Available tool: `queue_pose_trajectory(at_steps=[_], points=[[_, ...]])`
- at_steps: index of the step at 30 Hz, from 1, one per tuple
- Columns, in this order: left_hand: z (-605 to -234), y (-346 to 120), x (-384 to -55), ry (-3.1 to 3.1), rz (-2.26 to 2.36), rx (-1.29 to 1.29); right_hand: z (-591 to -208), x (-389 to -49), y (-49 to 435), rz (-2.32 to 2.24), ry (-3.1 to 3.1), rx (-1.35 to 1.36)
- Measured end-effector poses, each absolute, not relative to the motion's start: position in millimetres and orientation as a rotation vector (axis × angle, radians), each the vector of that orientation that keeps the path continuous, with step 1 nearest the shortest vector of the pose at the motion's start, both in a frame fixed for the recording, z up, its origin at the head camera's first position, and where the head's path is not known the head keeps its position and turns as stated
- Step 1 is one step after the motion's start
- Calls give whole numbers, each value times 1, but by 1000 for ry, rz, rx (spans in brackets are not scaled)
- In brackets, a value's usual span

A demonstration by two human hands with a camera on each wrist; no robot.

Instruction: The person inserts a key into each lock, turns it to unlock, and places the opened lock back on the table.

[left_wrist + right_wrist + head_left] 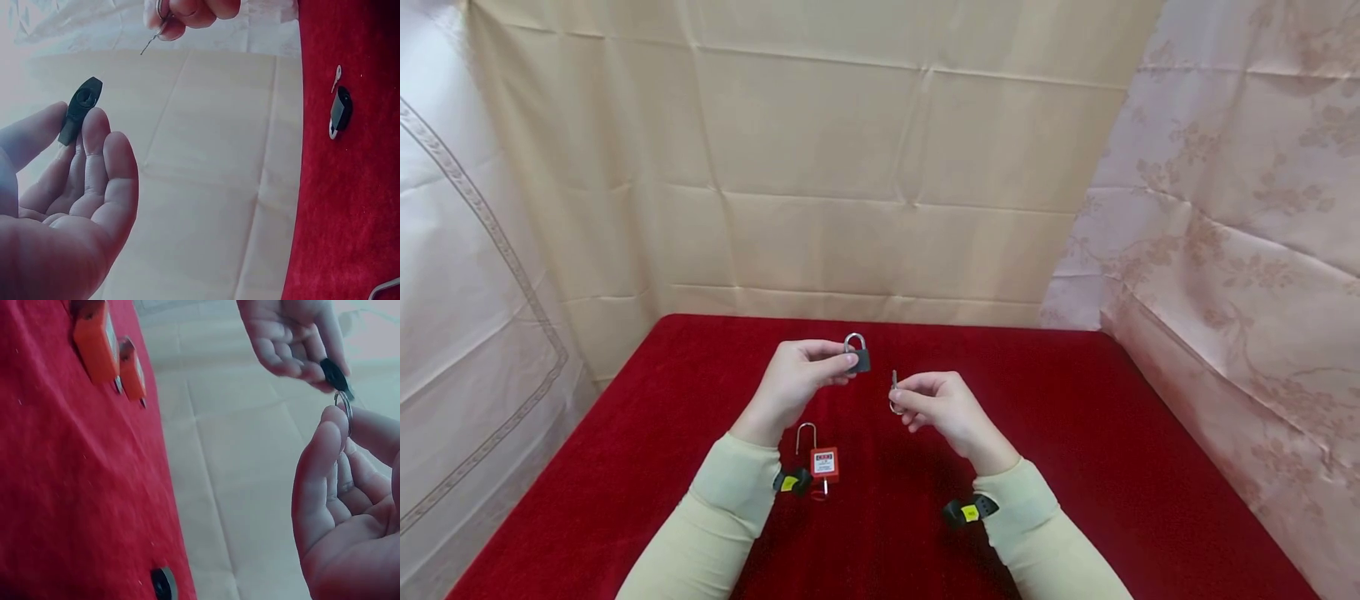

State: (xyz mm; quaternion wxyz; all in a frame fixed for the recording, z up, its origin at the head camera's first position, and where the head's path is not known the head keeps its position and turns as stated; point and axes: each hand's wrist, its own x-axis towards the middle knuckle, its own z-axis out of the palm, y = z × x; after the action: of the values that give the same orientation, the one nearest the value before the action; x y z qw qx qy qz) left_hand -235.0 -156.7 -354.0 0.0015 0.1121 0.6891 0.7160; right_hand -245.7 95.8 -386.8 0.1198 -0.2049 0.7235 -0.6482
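My left hand (797, 379) pinches a small dark padlock (858, 361) by its body, between thumb and fingertips. Its silver shackle points up and looks closed. In the left wrist view the round keyhole (86, 98) on the padlock's underside shows. My right hand (936, 404) pinches a key (894, 379) near its head, blade upward, with a metal split ring (347, 412) hanging from it. In the head view the key is a short way right of the padlock, apart from it.
On the red cloth table (1075, 458) lies a red padlock (824, 467) with its shackle (806, 433) swung out and a key below. The right wrist view shows another orange-red padlock (132, 378). A black padlock (341, 109) with a key (337, 78) lies on the cloth.
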Motion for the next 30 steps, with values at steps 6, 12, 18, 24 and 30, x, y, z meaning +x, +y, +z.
queue_pose_trajectory(at_steps=[6,12,18,24,30], points=[[-356,-157,-236,2144,2253,351,-391,-239,83,-1914,1981,-635],[-357,-156,-239,2134,2263,336,-390,-231,73,-1835,1954,-699],[-359,-155,-241,2142,2247,307,-390,-230,70,-1828,1950,-687],[-359,-155,-240,2118,2247,289,-392,-231,70,-1845,1932,-667],[-360,-154,-240,2108,2252,307,-392,-231,69,-1861,1907,-666]])
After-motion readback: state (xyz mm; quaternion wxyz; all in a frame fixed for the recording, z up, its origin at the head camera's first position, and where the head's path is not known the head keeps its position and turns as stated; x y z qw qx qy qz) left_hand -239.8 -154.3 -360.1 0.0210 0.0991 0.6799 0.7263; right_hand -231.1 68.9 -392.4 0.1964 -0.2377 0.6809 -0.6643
